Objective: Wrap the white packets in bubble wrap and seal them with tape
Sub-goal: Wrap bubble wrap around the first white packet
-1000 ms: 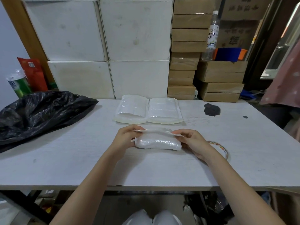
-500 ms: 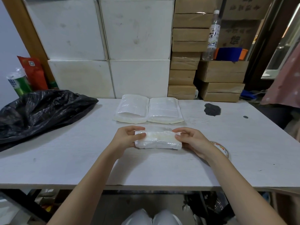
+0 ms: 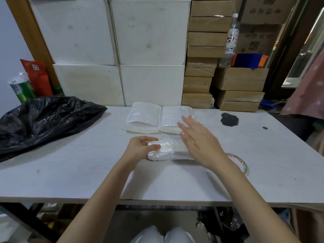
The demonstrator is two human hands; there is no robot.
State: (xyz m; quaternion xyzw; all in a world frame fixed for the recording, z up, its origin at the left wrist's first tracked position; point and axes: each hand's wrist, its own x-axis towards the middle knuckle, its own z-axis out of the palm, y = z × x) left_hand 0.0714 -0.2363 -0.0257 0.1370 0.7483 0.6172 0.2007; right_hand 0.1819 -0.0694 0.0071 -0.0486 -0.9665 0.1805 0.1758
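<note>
A white woodgrain table [image 3: 70, 172] fronts stacked foam and cardboard boxes. The left hand [image 3: 140, 148] pinches the crinkly bubble-wrapped packet [image 3: 168, 149]; the right hand [image 3: 198, 139] hovers with fingers spread. A glossy black bag [image 3: 43, 118] lies at ten o'clock.

Single head-worn wide-angle view, looking forward and down — close over the table [image 3: 70, 172], boxes [image 3: 150, 32] behind

- I see the white table [image 3: 70, 163], dark stain [image 3: 229, 119] at two o'clock.
- Glossy black bag [image 3: 43, 118] at ten o'clock.
- White, translucent-wrapped packet [image 3: 168, 149] at centre.
- Multicoloured-printed tape roll [image 3: 239, 163] at three o'clock.
</note>
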